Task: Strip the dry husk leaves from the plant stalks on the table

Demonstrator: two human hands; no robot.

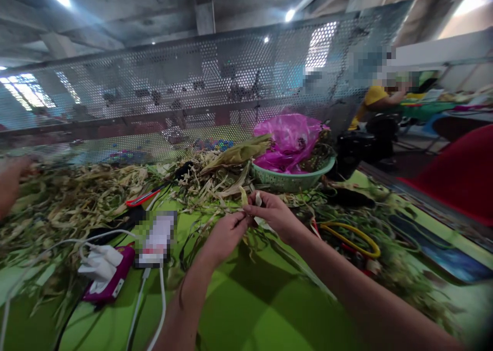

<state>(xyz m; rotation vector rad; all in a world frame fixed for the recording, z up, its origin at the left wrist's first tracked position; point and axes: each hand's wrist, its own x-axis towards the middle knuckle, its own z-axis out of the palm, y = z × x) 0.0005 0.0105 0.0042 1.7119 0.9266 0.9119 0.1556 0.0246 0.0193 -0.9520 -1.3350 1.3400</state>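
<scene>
My left hand (pixel 227 233) and my right hand (pixel 271 215) meet above the green table (pixel 246 299). Both have their fingers closed on a piece of dry plant (pixel 244 197), whose pale yellowish tip sticks up between them. Thin plant strands hang below the fingers. Just beyond my hands lies a heap of dried leaves and stalks (pixel 215 179). Behind my right hand stands a green basket (pixel 288 180) with a pink plastic bag (pixel 288 140) in it.
A phone (pixel 157 238) with white cables and a purple power block (pixel 110 279) lie at left. Another person's hand (pixel 11 184) is at the left edge. Yellow-handled pliers (pixel 354 233) lie right; a perforated metal screen (pixel 173 94) stands behind.
</scene>
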